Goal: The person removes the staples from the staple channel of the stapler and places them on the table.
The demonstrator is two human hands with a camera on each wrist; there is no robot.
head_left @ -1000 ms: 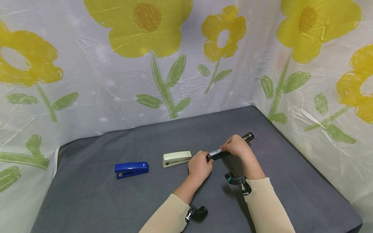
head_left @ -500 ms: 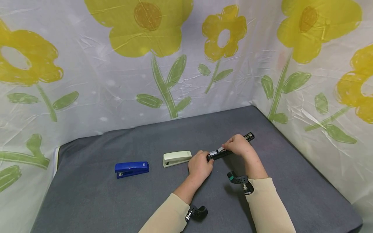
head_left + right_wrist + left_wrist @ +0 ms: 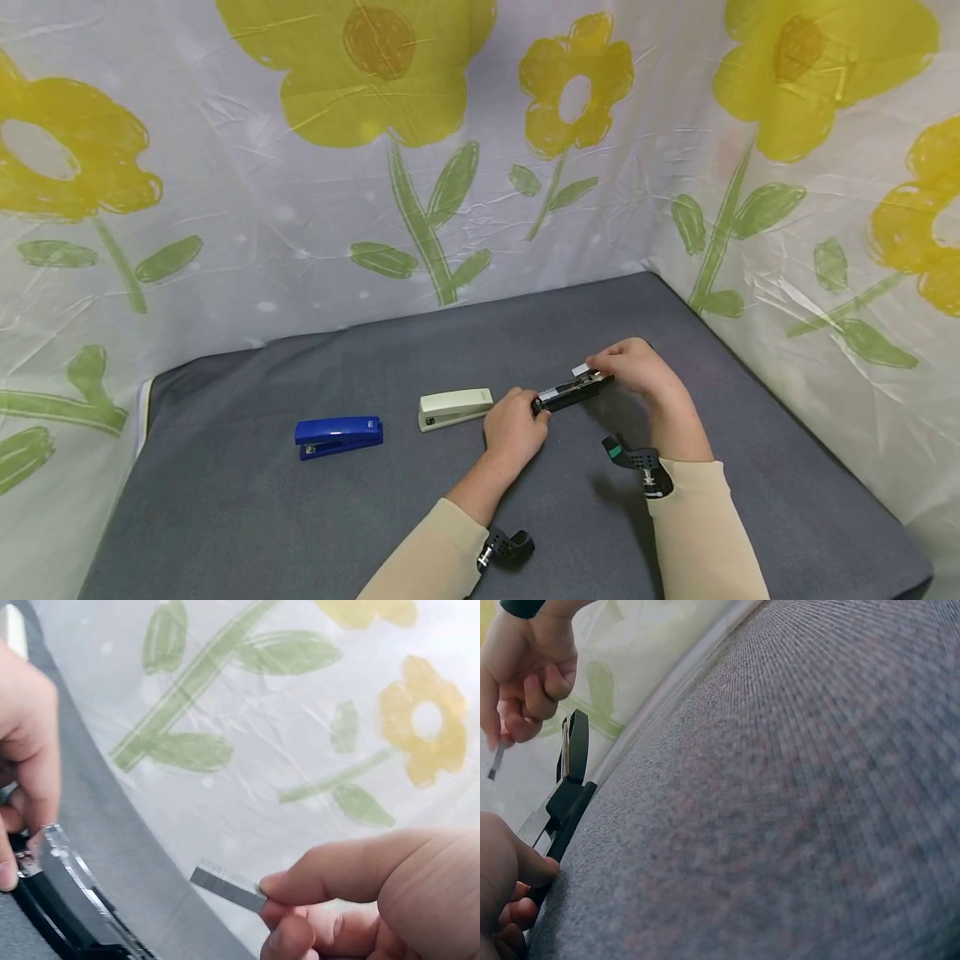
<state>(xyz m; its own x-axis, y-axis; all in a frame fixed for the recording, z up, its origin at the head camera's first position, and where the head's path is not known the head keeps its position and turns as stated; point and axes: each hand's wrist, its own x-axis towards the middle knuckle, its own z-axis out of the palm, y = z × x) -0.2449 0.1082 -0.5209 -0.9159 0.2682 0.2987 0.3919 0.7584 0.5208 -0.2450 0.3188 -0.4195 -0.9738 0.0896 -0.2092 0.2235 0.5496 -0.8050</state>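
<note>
A black stapler (image 3: 566, 395) lies opened out on the grey cloth, its top swung back and its metal channel showing. My left hand (image 3: 516, 427) grips its near end between thumb and fingers; in the left wrist view the thumb and fingertips (image 3: 549, 868) close on the black base. My right hand (image 3: 637, 367) is raised over the stapler's far end and covers part of it. Between its thumb and fingers it pinches a short strip of staples (image 3: 229, 885), seen silvery and ridged in the right wrist view, apart from the stapler.
A cream stapler (image 3: 453, 408) sits just left of my left hand, and a blue stapler (image 3: 339, 437) farther left. Behind the cloth-covered table (image 3: 225, 483) hangs a white curtain (image 3: 285, 250) with yellow flowers, which also runs along the right side.
My right hand has lifted the strip of staples from the stapler's channel and moved right and slightly up. My left hand stays in place on the stapler.
</note>
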